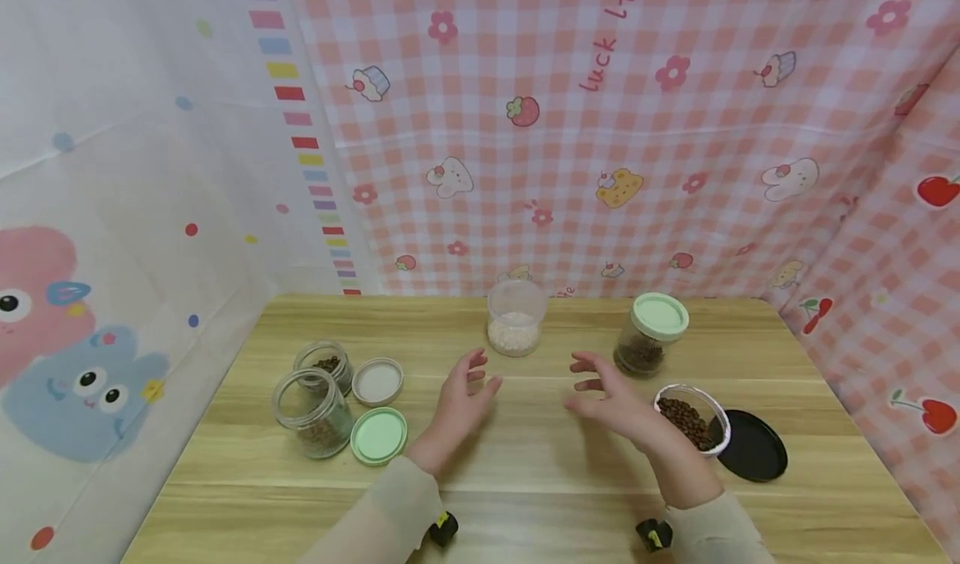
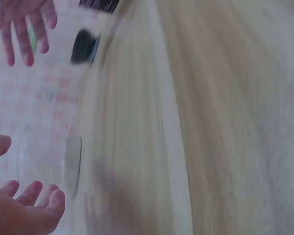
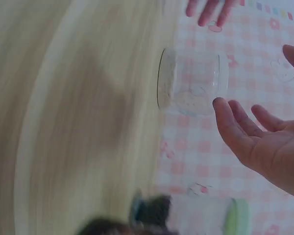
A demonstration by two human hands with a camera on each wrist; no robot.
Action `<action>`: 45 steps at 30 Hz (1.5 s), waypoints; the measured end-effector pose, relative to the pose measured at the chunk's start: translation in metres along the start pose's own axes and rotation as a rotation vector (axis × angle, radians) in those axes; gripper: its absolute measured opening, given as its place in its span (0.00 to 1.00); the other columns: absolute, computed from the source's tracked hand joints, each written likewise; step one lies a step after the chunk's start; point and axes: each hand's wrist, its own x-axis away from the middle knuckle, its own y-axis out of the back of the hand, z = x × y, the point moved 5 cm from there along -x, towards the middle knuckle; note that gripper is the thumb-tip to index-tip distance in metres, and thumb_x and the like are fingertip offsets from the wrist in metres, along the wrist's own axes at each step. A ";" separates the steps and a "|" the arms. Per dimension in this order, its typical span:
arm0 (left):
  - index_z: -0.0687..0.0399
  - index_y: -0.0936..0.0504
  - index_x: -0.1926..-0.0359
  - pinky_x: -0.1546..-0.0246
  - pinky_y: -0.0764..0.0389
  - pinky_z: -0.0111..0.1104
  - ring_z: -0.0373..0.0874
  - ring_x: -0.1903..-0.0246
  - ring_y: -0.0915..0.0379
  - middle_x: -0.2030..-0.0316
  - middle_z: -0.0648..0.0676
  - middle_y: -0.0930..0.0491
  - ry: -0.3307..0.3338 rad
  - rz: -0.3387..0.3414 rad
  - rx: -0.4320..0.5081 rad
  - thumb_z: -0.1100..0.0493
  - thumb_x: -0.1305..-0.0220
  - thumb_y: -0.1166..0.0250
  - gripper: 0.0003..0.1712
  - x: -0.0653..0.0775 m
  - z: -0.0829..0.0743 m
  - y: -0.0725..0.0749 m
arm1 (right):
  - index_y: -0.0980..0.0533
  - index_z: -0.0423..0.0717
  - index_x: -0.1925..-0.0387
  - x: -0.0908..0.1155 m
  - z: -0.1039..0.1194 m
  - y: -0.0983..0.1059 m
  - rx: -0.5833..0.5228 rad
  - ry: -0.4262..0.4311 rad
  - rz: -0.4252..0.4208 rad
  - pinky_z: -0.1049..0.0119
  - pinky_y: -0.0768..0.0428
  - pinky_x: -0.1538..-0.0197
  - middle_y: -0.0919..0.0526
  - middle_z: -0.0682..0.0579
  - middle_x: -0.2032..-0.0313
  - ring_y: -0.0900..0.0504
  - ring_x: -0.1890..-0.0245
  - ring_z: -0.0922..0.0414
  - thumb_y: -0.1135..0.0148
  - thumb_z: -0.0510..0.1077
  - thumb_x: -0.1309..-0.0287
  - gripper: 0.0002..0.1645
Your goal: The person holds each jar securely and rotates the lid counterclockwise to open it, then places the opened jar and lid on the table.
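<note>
Head view: one clear jar stands upright, ahead of and between my left hand and right hand, the left nearer; both are loosely spread, holding nothing. The tabletop also carries two open glass jars, one green-lidded jar, one bean tub, three loose lids. Left wrist view: my fingers part near the clear jar. Right wrist view: likewise parted.

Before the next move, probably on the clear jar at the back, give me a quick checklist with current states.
1. Left hand and right hand empty: ok.
2. Clear jar upright: ok, white grains inside.
3. Tabletop between hands and clear jar unobstructed: ok.
4. Bean tub closed: not ok; black lid lies beside it.
5. Bean tub untouched by right arm: cannot tell; they overlap in the head view.
</note>
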 end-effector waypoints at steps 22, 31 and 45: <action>0.62 0.52 0.28 0.33 0.39 0.47 0.62 0.33 0.45 0.30 0.64 0.46 0.153 0.046 -0.025 0.55 0.33 0.41 0.41 -0.055 0.007 0.012 | 0.63 0.41 0.27 -0.117 -0.033 -0.015 -0.074 -0.169 -0.133 0.43 0.46 0.30 0.57 0.38 0.27 0.52 0.30 0.35 0.34 0.39 0.45 0.57; 0.58 0.52 0.27 0.33 0.41 0.49 0.63 0.33 0.46 0.30 0.65 0.46 0.086 0.097 -0.126 0.52 0.34 0.40 0.43 -0.074 0.002 0.005 | 0.66 0.48 0.26 -0.133 -0.038 -0.012 -0.185 -0.169 -0.074 0.44 0.48 0.29 0.60 0.41 0.26 0.54 0.28 0.38 0.32 0.40 0.48 0.62; 0.54 0.53 0.26 0.33 0.39 0.48 0.59 0.33 0.43 0.30 0.62 0.44 0.108 0.171 -0.186 0.55 0.34 0.40 0.42 -0.080 -0.013 -0.002 | 0.55 0.51 0.26 -0.140 -0.029 -0.018 -0.151 -0.060 -0.067 0.41 0.40 0.34 0.52 0.41 0.27 0.45 0.32 0.35 0.30 0.41 0.49 0.57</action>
